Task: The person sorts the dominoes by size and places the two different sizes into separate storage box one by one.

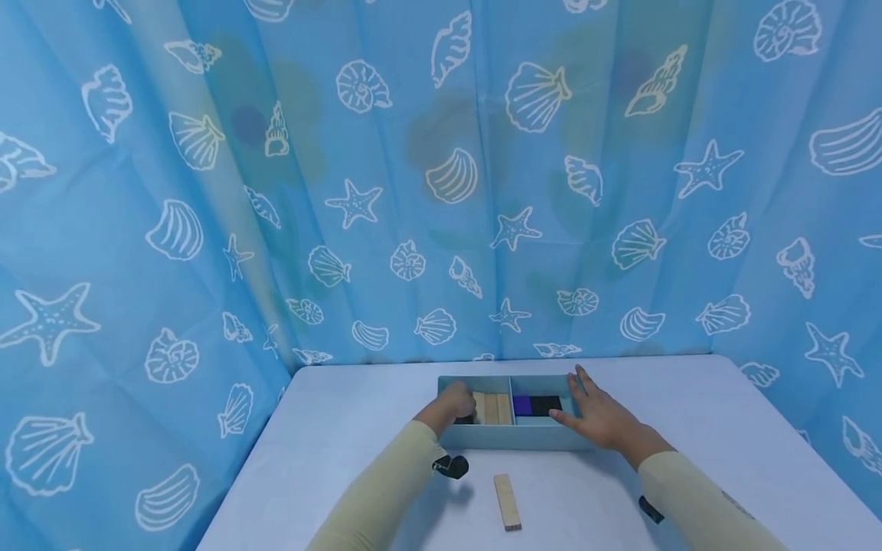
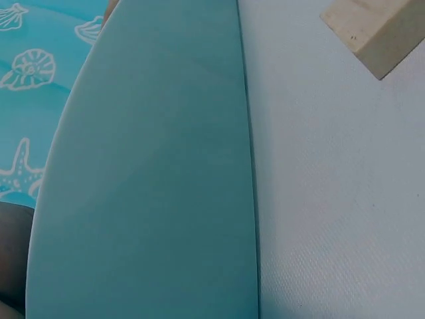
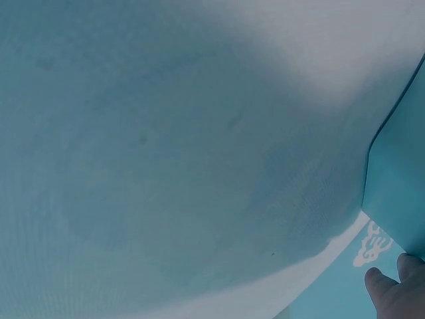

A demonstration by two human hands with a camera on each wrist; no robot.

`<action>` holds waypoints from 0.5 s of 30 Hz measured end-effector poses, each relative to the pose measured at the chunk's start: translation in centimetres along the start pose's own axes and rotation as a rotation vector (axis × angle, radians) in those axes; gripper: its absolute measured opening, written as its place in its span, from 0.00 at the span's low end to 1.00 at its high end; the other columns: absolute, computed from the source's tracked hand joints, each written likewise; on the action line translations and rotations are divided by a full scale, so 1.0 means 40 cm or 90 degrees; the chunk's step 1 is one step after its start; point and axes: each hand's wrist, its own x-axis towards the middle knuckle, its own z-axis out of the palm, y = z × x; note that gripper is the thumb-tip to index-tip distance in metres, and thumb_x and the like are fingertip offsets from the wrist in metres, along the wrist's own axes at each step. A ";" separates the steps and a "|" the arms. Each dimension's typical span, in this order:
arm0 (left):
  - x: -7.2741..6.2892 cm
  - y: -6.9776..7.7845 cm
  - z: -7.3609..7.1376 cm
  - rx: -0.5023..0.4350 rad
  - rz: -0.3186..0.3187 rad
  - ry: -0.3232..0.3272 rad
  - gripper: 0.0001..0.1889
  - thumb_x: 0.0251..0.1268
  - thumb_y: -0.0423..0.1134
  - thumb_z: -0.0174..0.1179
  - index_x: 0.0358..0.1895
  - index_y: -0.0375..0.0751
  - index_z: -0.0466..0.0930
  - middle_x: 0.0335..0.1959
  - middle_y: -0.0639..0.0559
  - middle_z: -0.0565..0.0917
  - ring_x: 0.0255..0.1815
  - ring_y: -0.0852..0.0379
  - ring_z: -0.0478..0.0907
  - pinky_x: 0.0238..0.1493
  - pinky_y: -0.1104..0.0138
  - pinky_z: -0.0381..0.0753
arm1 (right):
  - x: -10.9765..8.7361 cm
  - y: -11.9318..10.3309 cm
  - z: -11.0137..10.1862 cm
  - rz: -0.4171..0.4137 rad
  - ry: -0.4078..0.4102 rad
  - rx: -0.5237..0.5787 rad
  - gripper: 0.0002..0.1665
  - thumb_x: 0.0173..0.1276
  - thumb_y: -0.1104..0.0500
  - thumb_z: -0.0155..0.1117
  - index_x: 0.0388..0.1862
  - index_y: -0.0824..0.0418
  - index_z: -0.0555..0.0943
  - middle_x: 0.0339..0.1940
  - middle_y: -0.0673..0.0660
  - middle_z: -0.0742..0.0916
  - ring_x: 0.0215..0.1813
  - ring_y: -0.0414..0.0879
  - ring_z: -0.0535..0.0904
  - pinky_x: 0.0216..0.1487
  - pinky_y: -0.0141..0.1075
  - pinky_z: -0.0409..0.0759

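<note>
A light blue two-compartment box point(image 1: 513, 438) stands on the table. My left hand point(image 1: 456, 399) reaches down into its left compartment, beside several wooden blocks point(image 1: 491, 408) lying side by side. Its fingertips are hidden, so I cannot tell whether they grip anything. At the box's right end, my right hand point(image 1: 602, 417) rests with fingers spread, the thumb near the front rim. A purple block point(image 1: 523, 405) and a black block point(image 1: 547, 405) lie in the right compartment. One wooden block point(image 1: 507, 502) lies on the table in front of the box; its end also shows in the left wrist view.
A white cloth covers the table point(image 1: 344, 436). Behind it hangs a blue curtain point(image 1: 400, 199) with white shell and starfish prints, close to the table's back edge. A divider point(image 1: 511, 398) splits the box into left and right.
</note>
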 end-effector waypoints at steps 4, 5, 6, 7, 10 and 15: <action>-0.006 -0.001 0.002 0.022 0.011 0.010 0.05 0.63 0.24 0.54 0.37 0.29 0.79 0.30 0.46 0.74 0.31 0.50 0.73 0.34 0.60 0.75 | -0.001 -0.003 -0.001 0.000 0.001 0.003 0.66 0.63 0.20 0.40 0.76 0.73 0.48 0.77 0.72 0.47 0.72 0.73 0.51 0.66 0.64 0.56; -0.006 -0.001 0.003 0.029 0.013 0.013 0.04 0.63 0.25 0.53 0.36 0.29 0.79 0.29 0.46 0.74 0.31 0.50 0.73 0.33 0.61 0.74 | -0.002 -0.003 -0.001 -0.002 0.003 0.001 0.66 0.63 0.20 0.40 0.76 0.73 0.48 0.77 0.72 0.47 0.72 0.73 0.51 0.66 0.64 0.56; -0.007 0.000 0.003 0.035 0.013 0.016 0.04 0.64 0.25 0.54 0.36 0.30 0.78 0.29 0.47 0.73 0.31 0.51 0.72 0.33 0.62 0.74 | -0.002 -0.003 -0.001 -0.004 0.005 0.000 0.66 0.63 0.20 0.40 0.76 0.74 0.48 0.77 0.72 0.47 0.72 0.74 0.52 0.66 0.64 0.56; -0.006 0.001 0.003 0.040 0.015 0.019 0.04 0.64 0.25 0.53 0.35 0.30 0.78 0.29 0.47 0.73 0.30 0.51 0.72 0.32 0.62 0.73 | -0.003 -0.002 -0.002 -0.006 0.007 -0.002 0.66 0.63 0.20 0.40 0.76 0.74 0.48 0.77 0.72 0.47 0.72 0.74 0.52 0.66 0.64 0.57; -0.003 0.002 0.004 0.047 0.017 0.020 0.04 0.64 0.25 0.53 0.32 0.30 0.77 0.26 0.47 0.72 0.28 0.51 0.71 0.28 0.64 0.71 | -0.002 0.000 -0.001 -0.008 0.013 -0.002 0.66 0.63 0.20 0.40 0.76 0.74 0.48 0.77 0.72 0.47 0.72 0.74 0.52 0.66 0.64 0.57; -0.001 0.000 0.008 0.054 0.024 0.017 0.05 0.64 0.25 0.53 0.32 0.31 0.77 0.25 0.47 0.72 0.28 0.51 0.72 0.28 0.64 0.70 | 0.000 0.003 0.003 -0.007 0.014 -0.001 0.66 0.63 0.20 0.41 0.76 0.74 0.48 0.77 0.72 0.47 0.72 0.74 0.52 0.66 0.64 0.57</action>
